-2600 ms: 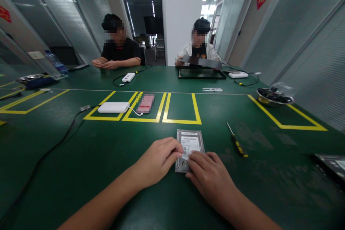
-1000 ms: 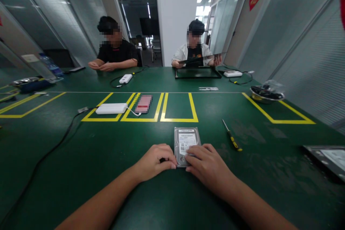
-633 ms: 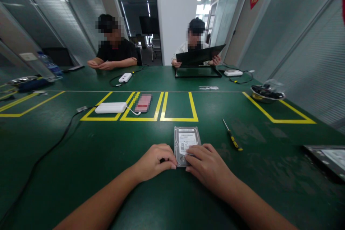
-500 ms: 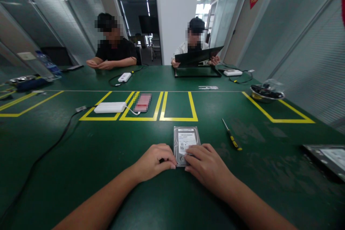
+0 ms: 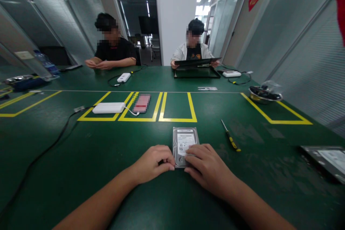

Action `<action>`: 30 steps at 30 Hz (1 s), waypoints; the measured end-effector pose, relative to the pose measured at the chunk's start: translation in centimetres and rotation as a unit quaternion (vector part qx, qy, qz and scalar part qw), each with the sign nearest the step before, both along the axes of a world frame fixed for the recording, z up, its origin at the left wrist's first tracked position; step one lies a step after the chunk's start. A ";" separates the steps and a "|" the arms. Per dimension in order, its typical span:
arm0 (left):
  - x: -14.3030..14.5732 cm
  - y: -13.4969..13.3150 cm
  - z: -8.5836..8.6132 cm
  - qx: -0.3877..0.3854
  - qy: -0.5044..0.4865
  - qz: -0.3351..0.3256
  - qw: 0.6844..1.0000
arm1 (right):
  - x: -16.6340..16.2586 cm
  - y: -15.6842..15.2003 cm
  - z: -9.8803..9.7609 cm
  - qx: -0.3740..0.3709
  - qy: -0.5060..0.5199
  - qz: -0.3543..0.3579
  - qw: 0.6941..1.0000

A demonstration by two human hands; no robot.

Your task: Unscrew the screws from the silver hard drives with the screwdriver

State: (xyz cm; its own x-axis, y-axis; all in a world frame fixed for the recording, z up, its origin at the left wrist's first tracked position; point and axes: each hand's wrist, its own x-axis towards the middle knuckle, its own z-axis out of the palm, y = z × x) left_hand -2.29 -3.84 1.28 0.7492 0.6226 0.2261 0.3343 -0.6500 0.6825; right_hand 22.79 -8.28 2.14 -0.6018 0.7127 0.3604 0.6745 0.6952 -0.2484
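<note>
Hard drive (image 5: 183, 145), silver, label up: flat on green table (image 5: 121, 201). Left hand (image 5: 157, 161): thumb and fingers drawn together at drive's near left corner; pinch or mere touch, cannot tell. Right hand (image 5: 208, 167): fingers laid across near right part, grip unclear. Screwdriver (image 5: 232, 141): to the right, well apart.

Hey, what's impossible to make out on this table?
In the head view:
Hard drive: lower right part hidden by your right hand.
Label: fine print too small to read.
Left hand: whether it grips or only touches the drive's corner is unclear.
Dark-framed object at far right: cut off by the picture's edge.
Metal bowl: dark contents too blurred.
</note>
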 end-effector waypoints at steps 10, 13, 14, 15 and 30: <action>-0.1 0.0 0.5 -0.027 0.005 -0.013 1.000 | 5.0 2.7 1.8 0.011 -0.130 -0.324 0.937; -0.1 0.0 0.5 -0.032 0.005 -0.010 0.999 | 6.8 3.0 2.1 -0.015 -0.162 -0.410 0.897; 0.0 0.1 0.5 -0.031 0.004 -0.009 0.999 | 7.4 3.1 2.1 -0.029 -0.171 -0.432 0.885; 0.0 0.1 0.5 -0.029 0.003 -0.010 1.000 | 7.9 3.2 2.1 -0.045 -0.177 -0.451 0.874; 0.0 0.1 0.4 -0.047 -0.014 -0.007 0.999 | 10.5 3.8 1.1 -0.244 -0.177 -0.447 0.842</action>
State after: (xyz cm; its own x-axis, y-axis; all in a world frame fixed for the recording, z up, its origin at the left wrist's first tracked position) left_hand -2.25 -3.77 1.73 0.7519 0.6316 0.1891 0.3051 -0.5876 0.7494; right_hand 33.27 -4.51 3.22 0.2450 0.9495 -0.1962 0.9663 -0.2557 -0.0306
